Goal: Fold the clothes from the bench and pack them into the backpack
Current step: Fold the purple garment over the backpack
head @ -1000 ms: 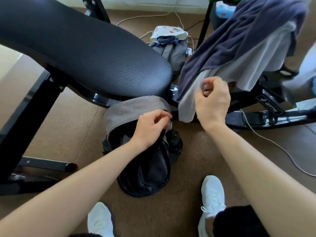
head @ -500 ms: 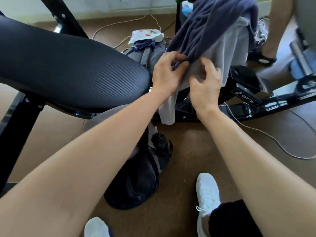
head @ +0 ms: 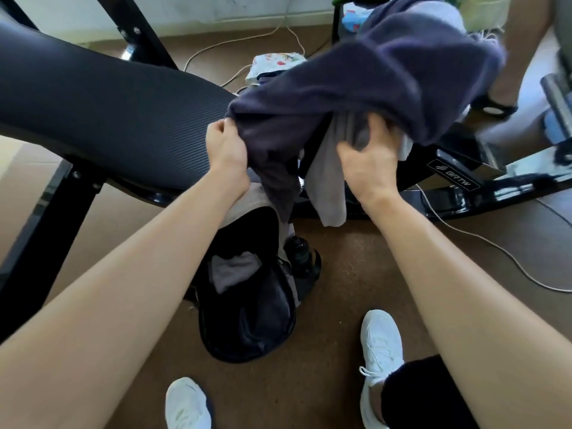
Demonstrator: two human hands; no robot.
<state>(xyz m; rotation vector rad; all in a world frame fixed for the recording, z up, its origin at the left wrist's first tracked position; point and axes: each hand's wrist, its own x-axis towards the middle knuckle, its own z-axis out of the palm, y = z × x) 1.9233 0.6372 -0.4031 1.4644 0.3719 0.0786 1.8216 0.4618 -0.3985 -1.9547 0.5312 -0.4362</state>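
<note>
Gripping the near edge of the navy garment (head: 387, 75) with the left hand (head: 227, 147), fingers curled tight round the cloth; clutching the grey garment (head: 328, 184) beneath it with the right hand (head: 368, 156), fingers bent into the folds, tips hidden by fabric. Both pieces partly blurred, draped over something hidden to the right of the bench pad (head: 108, 113), neither folded yet; backpack (head: 247, 329) open on the floor below, between the forearms, with a grey piece (head: 232, 269) already inside and a dark bottle (head: 298, 252) in its side pocket.

Likeliest trouble: hauling both garments off together, overlapped as they are, and dropping one on the floor; or snagging a hanging tail on the black frame (head: 464, 201) just behind. Also a risk of folding in mid-air rather than flat on the pad — a loose, bulky bundle, hard to fit into the bag. White cable (head: 495, 252) on the floor to the right, easy to catch with a trailing sleeve or a foot.
</note>
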